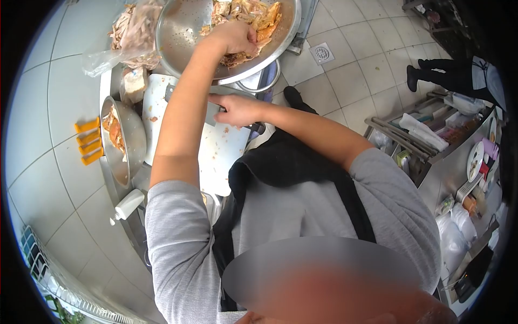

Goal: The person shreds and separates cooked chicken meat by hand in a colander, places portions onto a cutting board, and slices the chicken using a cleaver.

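Note:
My left hand [240, 40] reaches into a large metal bowl [181, 38], its fingers curled on a piece of meat among browned, yellowish chopped pieces [264, 24]. Part of that grip is hidden. My right hand [237, 110] is closed on a wide-bladed knife [212, 114], and the end of its black handle shows behind the hand. The blade lies over a white cutting board [216, 162] scattered with small scraps. My left forearm crosses above the board and covers part of the blade.
A smaller metal bowl [135, 129] with meat stands left of the board. Beyond it are orange clips [89, 140] and a white bottle [129, 204]. A plastic bag of meat [135, 35] lies beside the large bowl. At right, another person [458, 75] stands near a cluttered counter [426, 178].

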Motion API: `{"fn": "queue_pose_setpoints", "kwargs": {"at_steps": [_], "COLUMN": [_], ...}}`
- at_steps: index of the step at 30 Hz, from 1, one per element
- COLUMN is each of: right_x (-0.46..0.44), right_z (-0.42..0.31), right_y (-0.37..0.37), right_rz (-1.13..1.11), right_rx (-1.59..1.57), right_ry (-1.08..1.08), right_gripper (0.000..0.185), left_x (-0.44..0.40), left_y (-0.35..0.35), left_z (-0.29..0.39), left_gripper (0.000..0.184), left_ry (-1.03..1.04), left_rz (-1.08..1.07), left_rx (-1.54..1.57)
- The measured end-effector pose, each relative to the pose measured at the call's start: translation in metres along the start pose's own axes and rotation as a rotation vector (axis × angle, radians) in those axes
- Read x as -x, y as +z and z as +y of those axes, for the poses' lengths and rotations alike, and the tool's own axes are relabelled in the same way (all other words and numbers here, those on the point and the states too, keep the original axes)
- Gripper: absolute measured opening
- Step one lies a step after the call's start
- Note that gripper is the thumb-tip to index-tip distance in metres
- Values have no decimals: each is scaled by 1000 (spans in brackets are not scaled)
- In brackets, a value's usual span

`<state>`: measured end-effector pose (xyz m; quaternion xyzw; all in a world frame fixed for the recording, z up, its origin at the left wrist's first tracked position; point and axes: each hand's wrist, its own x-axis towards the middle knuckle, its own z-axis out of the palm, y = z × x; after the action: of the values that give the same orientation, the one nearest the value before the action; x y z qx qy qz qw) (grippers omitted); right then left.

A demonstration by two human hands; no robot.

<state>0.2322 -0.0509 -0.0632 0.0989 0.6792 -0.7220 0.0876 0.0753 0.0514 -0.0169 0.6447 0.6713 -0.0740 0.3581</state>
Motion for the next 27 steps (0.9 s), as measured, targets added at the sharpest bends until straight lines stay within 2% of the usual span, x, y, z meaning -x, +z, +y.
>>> {"fn": "queue_pose_setpoints", "kwargs": {"at_steps": [3, 5, 6, 8, 13, 16, 18, 19, 21, 22, 24, 26, 27], "right_x": [-1, 0, 0, 0, 0, 1, -1, -2, -1, -1, -5, -7, -6], "right_z": [5, 3, 3, 4, 3, 2, 3, 5, 2, 2, 6, 9, 7], "right_y": [1, 1, 2, 2, 1, 2, 4, 4, 4, 3, 7, 8, 9], "right_rz": [37, 19, 18, 36, 20, 31, 34, 47, 55, 34, 69, 77, 77], "right_rx": [9, -20, -21, -15, -15, -13, -9, -23, -3, 5, -7, -28, -41], "right_ry": [-20, -36, -37, -63, -51, -38, -41, -52, -31, -30, -23, -41, -32], "right_gripper": [80, 80, 80, 79, 79, 79, 79, 78, 76, 76, 75, 74, 74], "left_x": [-8, -21, -16, -7, 18, 26, 37, 47, 71, 95, 176, 218, 236], "left_y": [1, -2, -4, -10, -19, -17, -16, -15, -13, -15, -18, -11, -4], "left_z": [-7, -47, -51, -56, -45, -51, -59, -66, -78, -69, -28, -12, -17], "left_gripper": [31, 31, 31, 30, 26, 25, 21, 21, 11, 11, 7, 3, 5], "left_ry": [-31, 58, 57, 22, -9, 69, 130, 121, 330, 317, 234, 54, -18], "left_rz": [85, 47, 47, 63, 89, 135, 304, 315, 438, 457, 662, 791, 891], "left_rx": [-54, 304, 304, 541, 676, 754, 737, 744, 784, 790, 854, 788, 491]}}
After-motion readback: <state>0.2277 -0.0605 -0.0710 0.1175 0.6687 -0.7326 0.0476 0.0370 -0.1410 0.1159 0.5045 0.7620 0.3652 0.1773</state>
